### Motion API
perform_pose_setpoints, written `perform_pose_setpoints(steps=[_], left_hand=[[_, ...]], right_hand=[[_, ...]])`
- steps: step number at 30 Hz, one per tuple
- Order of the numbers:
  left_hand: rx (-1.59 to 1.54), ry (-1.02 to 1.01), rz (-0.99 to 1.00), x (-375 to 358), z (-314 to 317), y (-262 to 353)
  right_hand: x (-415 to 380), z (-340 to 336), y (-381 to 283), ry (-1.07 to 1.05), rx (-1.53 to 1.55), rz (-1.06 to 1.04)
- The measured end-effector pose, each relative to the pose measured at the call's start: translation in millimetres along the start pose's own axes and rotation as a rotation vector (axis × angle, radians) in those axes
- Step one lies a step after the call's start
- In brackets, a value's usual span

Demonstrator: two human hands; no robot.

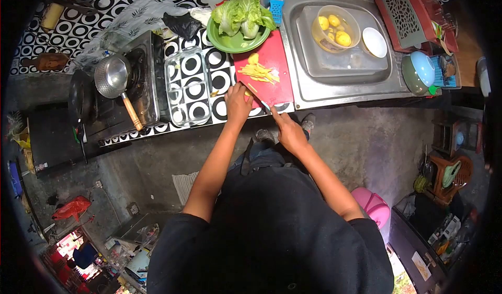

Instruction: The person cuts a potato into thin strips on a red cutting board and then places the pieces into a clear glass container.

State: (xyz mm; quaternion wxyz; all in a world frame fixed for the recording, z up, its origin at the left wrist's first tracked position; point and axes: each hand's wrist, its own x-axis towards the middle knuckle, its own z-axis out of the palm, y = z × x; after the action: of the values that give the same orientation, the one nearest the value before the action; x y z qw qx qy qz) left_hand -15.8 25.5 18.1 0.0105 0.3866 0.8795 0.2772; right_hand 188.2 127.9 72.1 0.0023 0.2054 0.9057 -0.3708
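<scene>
"Knife: where is it?"
"In the right hand, closed round its handle. The left hand, half-curled, holds a yellow piece against the red board."
"And the yellow strips?"
"Heaped farther up that same board, near the green bowl."

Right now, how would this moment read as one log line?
left hand: beside knife; right hand: holding knife; red board: yellow strips on top; green bowl: leafy greens inside
</scene>
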Motion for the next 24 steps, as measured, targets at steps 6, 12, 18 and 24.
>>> perform_pose_setpoints(steps=[6,12,18,24], left_hand=[[-0.001,-0.027,-0.002,0,-4,1],[0.035,-0.014,0.041,-3,-1,-2],[0.099,-0.05,0.079,-10,0,-3],[0.144,0.007,0.175,-15,6,-9]], right_hand=[[1,-1,0,-0.024,-0.004,0.012],[2,-3,0,-0.039,0.008,0.031],[3,1,2,-0.046,0.007,0.047],[3,1,3,-0.044,0.005,0.046]])
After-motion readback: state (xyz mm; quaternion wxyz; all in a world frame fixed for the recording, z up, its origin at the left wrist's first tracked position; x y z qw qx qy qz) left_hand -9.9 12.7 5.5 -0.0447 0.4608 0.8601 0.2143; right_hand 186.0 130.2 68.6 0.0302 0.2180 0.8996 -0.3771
